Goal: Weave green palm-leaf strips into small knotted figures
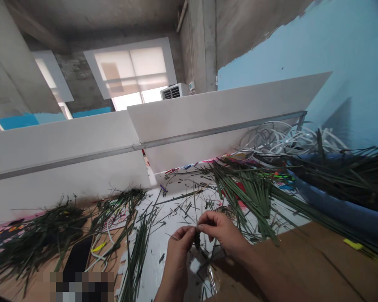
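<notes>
My left hand [179, 249] and my right hand [221, 231] meet low in the middle of the head view. Thumb and fingers of both are pinched together on a small dark green woven leaf piece [197, 240], which hangs between them. A thin strip rises above the fingertips. How the piece is folded is too small to make out. Just right of and beyond my right hand lies a fan of long green leaf strips [255, 195]. Another bundle of narrow leaf strips [137, 253] stretches along the white tabletop [157, 268] to the left of my left hand.
A blue basin [330, 199] heaped with dark leaves stands at the right, with coiled white strapping [280, 136] behind it. Leaf scraps litter the table. At the left are a leaf pile [47, 230], a black phone [77, 256] and a white cable [108, 237]. White partition boards [189, 144] close the back.
</notes>
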`<act>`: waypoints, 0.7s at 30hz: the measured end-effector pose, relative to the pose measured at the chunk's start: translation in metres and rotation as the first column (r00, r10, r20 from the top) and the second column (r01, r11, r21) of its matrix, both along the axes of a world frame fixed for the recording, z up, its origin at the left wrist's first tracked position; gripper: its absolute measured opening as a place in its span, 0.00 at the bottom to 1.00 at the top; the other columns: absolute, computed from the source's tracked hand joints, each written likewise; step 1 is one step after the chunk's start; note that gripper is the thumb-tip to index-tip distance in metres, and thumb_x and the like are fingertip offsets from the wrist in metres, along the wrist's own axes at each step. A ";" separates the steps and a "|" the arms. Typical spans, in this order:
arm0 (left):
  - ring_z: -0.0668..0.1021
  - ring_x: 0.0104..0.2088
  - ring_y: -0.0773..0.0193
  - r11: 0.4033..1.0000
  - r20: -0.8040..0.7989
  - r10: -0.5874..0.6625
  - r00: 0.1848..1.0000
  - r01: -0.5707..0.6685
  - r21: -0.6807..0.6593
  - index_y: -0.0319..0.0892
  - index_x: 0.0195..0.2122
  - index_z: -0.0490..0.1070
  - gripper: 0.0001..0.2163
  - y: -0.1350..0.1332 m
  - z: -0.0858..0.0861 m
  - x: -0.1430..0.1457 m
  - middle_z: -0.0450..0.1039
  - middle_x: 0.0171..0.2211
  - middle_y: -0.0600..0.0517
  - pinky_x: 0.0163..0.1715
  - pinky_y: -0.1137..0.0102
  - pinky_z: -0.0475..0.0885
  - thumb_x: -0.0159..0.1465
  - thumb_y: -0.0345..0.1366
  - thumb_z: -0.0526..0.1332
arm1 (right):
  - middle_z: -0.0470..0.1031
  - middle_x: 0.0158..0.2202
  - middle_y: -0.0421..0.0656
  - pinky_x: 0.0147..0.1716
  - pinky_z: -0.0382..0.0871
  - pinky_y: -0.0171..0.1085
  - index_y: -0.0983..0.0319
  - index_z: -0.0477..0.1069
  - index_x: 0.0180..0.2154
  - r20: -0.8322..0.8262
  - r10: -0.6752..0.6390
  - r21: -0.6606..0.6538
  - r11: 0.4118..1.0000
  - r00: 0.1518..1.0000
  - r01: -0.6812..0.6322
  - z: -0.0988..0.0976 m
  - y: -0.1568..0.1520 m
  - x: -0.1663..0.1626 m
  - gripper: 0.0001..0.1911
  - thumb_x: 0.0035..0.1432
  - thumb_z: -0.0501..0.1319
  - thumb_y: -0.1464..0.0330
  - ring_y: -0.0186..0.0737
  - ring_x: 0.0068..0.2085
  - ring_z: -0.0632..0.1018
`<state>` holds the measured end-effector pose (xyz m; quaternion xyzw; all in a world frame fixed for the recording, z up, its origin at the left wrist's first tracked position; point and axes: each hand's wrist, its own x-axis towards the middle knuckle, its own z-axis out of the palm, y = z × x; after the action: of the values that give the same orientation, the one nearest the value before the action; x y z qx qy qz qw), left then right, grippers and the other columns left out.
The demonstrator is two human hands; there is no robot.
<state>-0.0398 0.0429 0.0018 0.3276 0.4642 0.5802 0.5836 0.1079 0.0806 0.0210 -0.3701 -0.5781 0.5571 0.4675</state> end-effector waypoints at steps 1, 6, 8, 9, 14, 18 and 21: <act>0.69 0.25 0.69 1.000 -0.016 -0.004 1.000 0.004 0.017 0.38 0.26 0.77 0.14 0.000 0.000 0.000 0.72 0.22 0.54 0.28 0.74 0.63 0.47 0.43 0.75 | 0.71 0.22 0.38 0.23 0.62 0.34 0.61 0.74 0.26 0.004 -0.021 0.013 1.000 1.000 0.021 0.000 0.000 0.000 0.07 0.45 0.67 0.64 0.36 0.26 0.69; 0.70 0.25 0.67 0.998 -0.119 -0.009 0.993 0.017 0.065 0.37 0.27 0.78 0.15 0.005 0.002 0.002 0.74 0.23 0.52 0.27 0.72 0.65 0.44 0.41 0.76 | 0.71 0.23 0.38 0.22 0.60 0.33 0.61 0.73 0.28 -0.047 -0.155 0.012 0.988 0.987 0.156 -0.001 0.004 0.002 0.09 0.46 0.67 0.62 0.34 0.24 0.67; 0.70 0.23 0.67 0.997 -0.143 0.007 0.990 0.004 0.073 0.37 0.25 0.76 0.15 0.006 0.002 0.004 0.73 0.21 0.53 0.25 0.72 0.64 0.40 0.38 0.77 | 0.72 0.23 0.38 0.21 0.59 0.33 0.61 0.73 0.28 -0.067 -0.194 0.013 0.981 0.979 0.195 -0.003 0.007 0.003 0.11 0.47 0.66 0.60 0.34 0.23 0.66; 0.70 0.22 0.68 0.997 -0.148 0.014 0.989 -0.002 0.080 0.38 0.25 0.75 0.16 0.007 0.002 0.005 0.72 0.21 0.54 0.24 0.73 0.64 0.39 0.37 0.77 | 0.72 0.24 0.38 0.21 0.59 0.33 0.61 0.73 0.29 -0.070 -0.206 0.017 0.978 0.976 0.207 -0.004 0.008 0.004 0.11 0.47 0.66 0.60 0.34 0.22 0.66; 0.70 0.21 0.68 0.995 -0.165 0.043 0.985 -0.027 0.097 0.38 0.26 0.75 0.14 0.009 -0.001 0.003 0.72 0.21 0.54 0.23 0.72 0.64 0.41 0.36 0.76 | 0.75 0.32 0.43 0.26 0.64 0.36 0.60 0.76 0.36 0.031 -0.301 0.178 0.940 0.953 0.291 -0.009 0.011 0.008 0.10 0.51 0.63 0.63 0.40 0.30 0.72; 0.72 0.23 0.67 0.992 -0.167 0.092 0.982 -0.076 0.103 0.37 0.26 0.76 0.14 0.009 -0.002 -0.001 0.75 0.22 0.52 0.25 0.72 0.66 0.41 0.37 0.75 | 0.74 0.39 0.43 0.34 0.67 0.37 0.57 0.78 0.41 0.191 -0.409 0.496 0.825 0.892 0.272 -0.007 0.006 0.010 0.13 0.55 0.60 0.72 0.40 0.34 0.74; 0.72 0.23 0.66 0.992 -0.161 0.090 0.983 -0.074 0.104 0.37 0.27 0.76 0.15 0.010 -0.002 -0.003 0.74 0.22 0.53 0.25 0.71 0.66 0.41 0.38 0.75 | 0.72 0.37 0.43 0.35 0.66 0.37 0.57 0.79 0.39 0.294 -0.399 0.619 0.772 0.869 0.145 -0.005 0.001 0.009 0.14 0.57 0.58 0.76 0.40 0.36 0.75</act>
<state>-0.0426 0.0524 -0.0004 0.3835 0.4952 0.5964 0.5019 0.1172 0.0819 0.0155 -0.3998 -0.7427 0.1891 0.5028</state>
